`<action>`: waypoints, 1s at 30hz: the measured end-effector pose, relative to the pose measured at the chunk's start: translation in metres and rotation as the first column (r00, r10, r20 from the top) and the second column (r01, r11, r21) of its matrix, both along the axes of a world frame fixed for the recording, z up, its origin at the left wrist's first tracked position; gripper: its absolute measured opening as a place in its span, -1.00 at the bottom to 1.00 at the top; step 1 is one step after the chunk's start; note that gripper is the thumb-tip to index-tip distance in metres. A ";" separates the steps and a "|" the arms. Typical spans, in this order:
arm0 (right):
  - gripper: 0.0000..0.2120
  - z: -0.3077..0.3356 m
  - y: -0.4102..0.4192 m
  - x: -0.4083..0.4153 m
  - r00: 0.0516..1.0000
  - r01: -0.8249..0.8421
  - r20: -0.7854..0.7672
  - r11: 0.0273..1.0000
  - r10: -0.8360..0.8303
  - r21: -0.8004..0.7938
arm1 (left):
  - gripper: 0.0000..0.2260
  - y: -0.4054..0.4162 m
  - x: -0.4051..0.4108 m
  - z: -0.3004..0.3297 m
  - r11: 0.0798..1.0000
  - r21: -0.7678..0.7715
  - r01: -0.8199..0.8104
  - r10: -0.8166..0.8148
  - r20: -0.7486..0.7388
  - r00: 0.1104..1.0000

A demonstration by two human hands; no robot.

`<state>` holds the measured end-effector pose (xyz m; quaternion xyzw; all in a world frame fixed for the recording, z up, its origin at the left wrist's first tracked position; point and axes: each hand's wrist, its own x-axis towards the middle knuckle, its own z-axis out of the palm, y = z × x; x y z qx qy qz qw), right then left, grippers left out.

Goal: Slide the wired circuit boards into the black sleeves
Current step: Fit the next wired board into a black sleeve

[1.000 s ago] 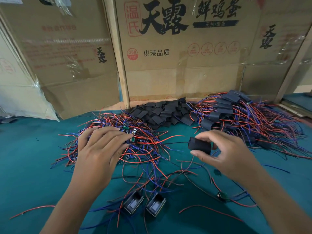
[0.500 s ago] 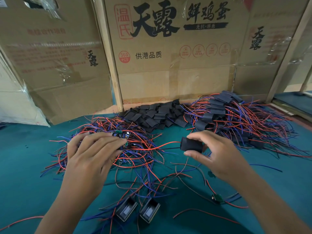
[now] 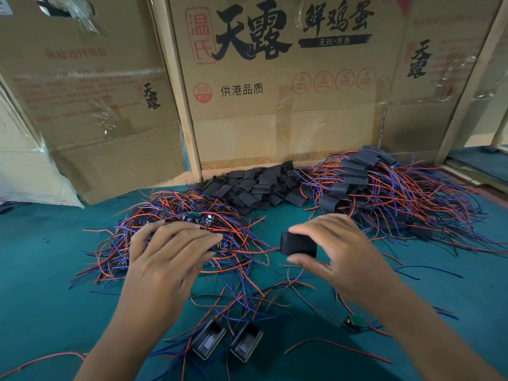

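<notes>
My right hand (image 3: 349,259) pinches a short black sleeve (image 3: 298,244) between thumb and fingers, just above the green table (image 3: 41,270). My left hand (image 3: 170,254) lies with spread fingers on the pile of wired circuit boards (image 3: 192,215), a tangle of red and blue wires at centre left. Its thumb and whatever is under the fingertips are hidden. A heap of empty black sleeves (image 3: 255,185) lies against the cardboard at the back. To the right is a pile of sleeved boards (image 3: 384,188) with wires trailing out.
Two open black housings (image 3: 209,339) (image 3: 246,343) lie near the front edge among loose wires. A single green board (image 3: 356,321) lies under my right forearm. Tall cardboard boxes (image 3: 275,105) wall off the back of the table.
My right hand keeps its hold on the sleeve in about the same place. The left hand stays on the wire pile, its fingers stretched slightly farther right. The view has shifted a little.
</notes>
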<state>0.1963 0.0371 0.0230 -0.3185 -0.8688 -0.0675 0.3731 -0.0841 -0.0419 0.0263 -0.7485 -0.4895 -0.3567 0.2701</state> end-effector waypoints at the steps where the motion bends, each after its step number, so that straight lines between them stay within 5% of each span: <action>1: -0.58 0.001 0.002 0.004 0.999 0.036 -0.010 0.999 -0.037 -0.023 | -0.79 0.000 -0.002 0.000 1.000 0.003 -0.007 0.007 0.009 1.000; 13: -0.64 0.002 0.005 0.016 0.981 0.162 -0.076 0.965 -0.181 -0.204 | -0.79 0.001 -0.010 0.002 0.997 0.068 -0.043 0.042 0.017 0.999; 30: -0.64 0.003 0.003 0.015 0.970 0.065 -0.203 0.945 -0.135 -0.319 | -0.79 -0.001 -0.011 0.004 0.994 0.104 -0.029 0.027 0.023 0.999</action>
